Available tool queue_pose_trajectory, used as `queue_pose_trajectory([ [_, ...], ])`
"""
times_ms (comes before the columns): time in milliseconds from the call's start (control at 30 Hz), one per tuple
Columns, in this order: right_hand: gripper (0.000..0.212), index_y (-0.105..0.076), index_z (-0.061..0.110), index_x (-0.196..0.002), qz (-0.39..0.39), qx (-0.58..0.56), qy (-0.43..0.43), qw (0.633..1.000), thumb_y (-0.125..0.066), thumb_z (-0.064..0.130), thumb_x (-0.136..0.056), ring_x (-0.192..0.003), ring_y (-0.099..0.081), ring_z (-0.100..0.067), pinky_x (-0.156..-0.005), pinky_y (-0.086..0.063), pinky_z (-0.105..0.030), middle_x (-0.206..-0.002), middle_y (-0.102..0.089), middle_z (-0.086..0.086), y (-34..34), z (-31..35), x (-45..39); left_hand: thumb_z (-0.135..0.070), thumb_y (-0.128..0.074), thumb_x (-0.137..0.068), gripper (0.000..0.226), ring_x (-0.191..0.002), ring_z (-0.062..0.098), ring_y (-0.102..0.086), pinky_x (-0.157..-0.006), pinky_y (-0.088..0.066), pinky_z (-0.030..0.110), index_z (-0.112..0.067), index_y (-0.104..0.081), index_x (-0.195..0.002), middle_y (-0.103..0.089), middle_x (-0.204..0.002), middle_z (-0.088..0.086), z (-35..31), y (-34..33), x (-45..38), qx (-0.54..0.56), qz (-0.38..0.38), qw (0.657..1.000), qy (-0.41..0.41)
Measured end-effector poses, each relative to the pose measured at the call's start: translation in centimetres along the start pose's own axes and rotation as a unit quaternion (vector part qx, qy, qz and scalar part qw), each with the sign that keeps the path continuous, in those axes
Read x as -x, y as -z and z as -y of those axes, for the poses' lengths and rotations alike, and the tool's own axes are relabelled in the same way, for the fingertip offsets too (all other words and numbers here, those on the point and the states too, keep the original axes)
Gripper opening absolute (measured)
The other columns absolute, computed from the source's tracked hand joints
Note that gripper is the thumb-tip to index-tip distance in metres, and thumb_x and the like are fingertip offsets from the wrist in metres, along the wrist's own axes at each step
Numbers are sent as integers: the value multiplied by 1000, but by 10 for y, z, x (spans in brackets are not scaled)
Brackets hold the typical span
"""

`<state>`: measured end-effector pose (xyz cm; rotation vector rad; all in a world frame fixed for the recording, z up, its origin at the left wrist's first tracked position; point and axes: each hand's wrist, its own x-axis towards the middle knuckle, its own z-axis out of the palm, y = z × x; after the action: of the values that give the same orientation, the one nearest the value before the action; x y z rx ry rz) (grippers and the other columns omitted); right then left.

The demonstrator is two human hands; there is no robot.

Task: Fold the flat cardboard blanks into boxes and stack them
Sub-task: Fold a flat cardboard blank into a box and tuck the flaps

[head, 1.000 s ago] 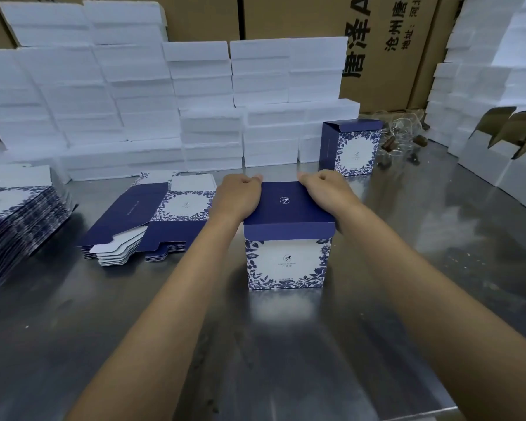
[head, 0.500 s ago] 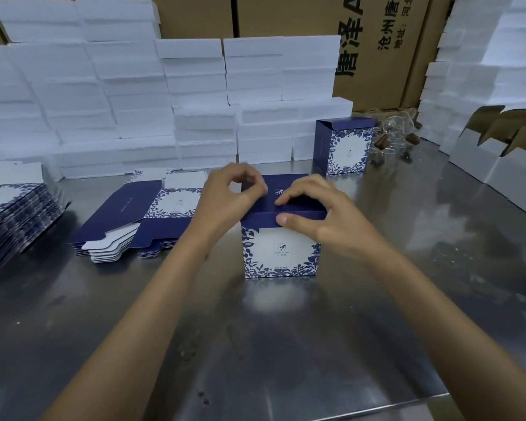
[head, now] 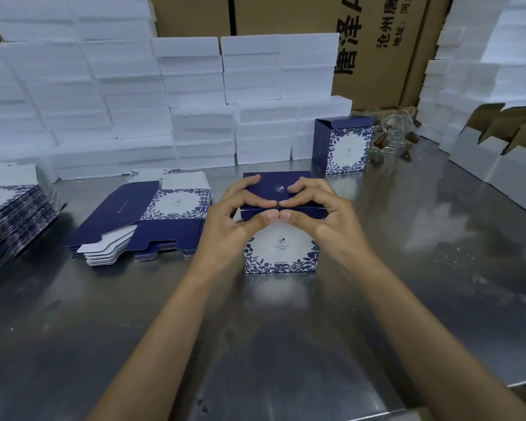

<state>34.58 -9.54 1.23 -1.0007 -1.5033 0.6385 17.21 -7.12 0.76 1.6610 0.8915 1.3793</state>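
A blue-and-white floral box [head: 281,252] stands upright on the steel table [head: 255,344] in the middle. My left hand [head: 236,218] and my right hand [head: 319,215] both pinch the front edge of its dark blue lid, thumbs under the edge and fingers on top, fingertips meeting at the centre. A pile of flat blanks [head: 143,220] lies to the left of the box. Another stack of blanks [head: 12,217] sits at the far left edge. A folded box [head: 342,145] with its top flap up stands behind, to the right.
White foam blocks [head: 164,95] are stacked along the back and at the right [head: 474,71]. Brown cartons [head: 371,34] stand behind them. Open white cartons [head: 504,153] sit at the right edge. Clear glass items [head: 392,135] lie beside the folded box.
Both hands were pressing down on the lid's back corners; they have come to the front edge and now pinch it together at the centre.
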Motion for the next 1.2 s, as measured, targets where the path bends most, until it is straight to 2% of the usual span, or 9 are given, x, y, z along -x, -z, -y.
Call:
queue_pose_trajectory([
  [200, 24, -77, 21, -103, 34, 3, -62, 997, -78, 7, -84, -132, -48, 0, -109, -41, -26, -144, -52, 5, 23, -3, -5, -9, -77, -83, 21, -128, -2, -53, -99, -48, 22, -23, -78, -99, -56, -142, -7, 0, 15, -4, 1, 28, 999, 18],
  [333, 26, -75, 23, -99, -34, 70, -7, 997, -79, 4, -83, -133, -49, -22, -115, -35, -33, -132, -62, -3, 15, -4, -8, -6, -77, -84, 21, -123, -3, -58, -88, -50, 15, -24, -78, -95, -62, -137, -4, 2, 7, -1, 18, -29, 999, 9],
  [467, 22, -78, 21, -106, -57, 105, -11, 993, -74, 7, -90, -131, -50, -21, -115, -33, -40, -131, -65, 2, 12, -7, -3, -7, -73, -88, 28, -138, -6, -40, -101, -46, 17, -27, -76, -107, -49, -151, 1, 2, 11, -1, -5, -2, 1000, 15],
  [533, 28, -77, 24, -112, -98, 243, 58, 963, -68, 6, -93, -128, -52, -19, -111, -34, -43, -128, -66, 5, 12, -9, 6, -7, -71, -90, 29, -142, -8, -31, -112, -43, 32, -28, -75, -110, -52, -146, -4, 6, 10, 1, -5, -13, 1000, 10],
  [633, 44, -69, 13, -127, -122, 470, 169, 858, -66, 6, -83, -129, -55, -27, -106, -30, -46, -132, -65, -4, 2, -14, 18, -9, -69, -93, 28, -141, -3, -39, -112, -44, 35, -31, -74, -109, -65, -129, -10, 12, -11, 3, -1, -49, 999, -5],
  [800, 72, -50, 7, -144, -109, 547, 61, 828, -68, 41, -84, -146, -38, -34, -115, -28, -55, -152, -48, -11, -14, -26, 21, -8, -65, -94, 28, -136, 8, -49, -108, -43, 19, -23, -74, -117, -72, -121, -8, 16, -63, -12, -38, -47, 998, -18],
  [933, 66, -51, 7, -140, -133, 575, 35, 806, -70, 37, -85, -145, -39, -34, -113, -31, -57, -149, -51, -11, 17, -42, 1, -10, -64, -95, 32, -138, 9, -47, -108, -41, 18, -21, -71, -124, -69, -127, -6, 22, -95, -35, -65, -19, 998, -21],
  [1033, 61, -42, 7, -148, -131, 581, -6, 803, -62, 29, -94, -153, -25, -30, -119, -26, -54, -159, -40, -10, 43, -61, -20, 0, -62, -93, 45, -137, 17, -50, -110, -45, 35, -20, -63, -133, -63, -137, -1, 27, -125, -58, -120, 29, 992, -35],
  [1200, 62, -35, 6, -151, -142, 514, -34, 845, -61, 21, -97, -157, -8, -28, -124, -19, -52, -164, -30, -10, 84, -95, -62, -1, -61, -92, 48, -122, 21, -60, -105, -48, 39, -20, -58, -136, -60, -136, 4, 36, -169, -108, -182, 57, 980, -53],
])
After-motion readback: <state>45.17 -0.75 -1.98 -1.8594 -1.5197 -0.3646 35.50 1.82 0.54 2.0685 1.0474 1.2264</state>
